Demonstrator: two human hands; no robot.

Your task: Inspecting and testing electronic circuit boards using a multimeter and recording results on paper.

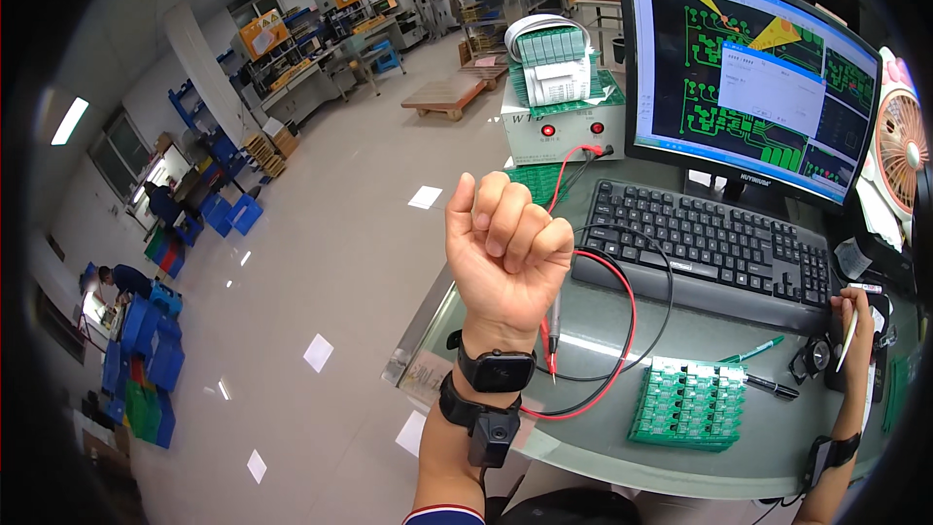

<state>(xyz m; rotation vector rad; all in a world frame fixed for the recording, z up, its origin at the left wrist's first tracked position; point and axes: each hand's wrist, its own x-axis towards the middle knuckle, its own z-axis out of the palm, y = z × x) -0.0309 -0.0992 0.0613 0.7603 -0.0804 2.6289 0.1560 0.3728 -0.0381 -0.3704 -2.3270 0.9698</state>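
Observation:
My left hand [510, 248] is raised in front of me, palm side facing me. Its fingers are curled into a fist with nothing visible in them, and the thumb sticks up. A black watch [497, 370] and a strapped-on small camera [493, 435] sit on that wrist. Far right on the desk, my right hand [855, 331] is closed around a thin white stick [847, 341], beside the keyboard [714, 251]. Between the arms lies a stacked block of green circuit boards [688, 403], with a green pen [753, 350] and a black marker [774, 386] next to it.
Red and black test leads [634, 316] loop over the glass-topped desk [583, 447] behind my left wrist. A tester box [569, 133] carries more green boards [554, 46]. The monitor [753, 78] and a fan [901, 141] stand at the back right. Blue bins [146, 340] line the left.

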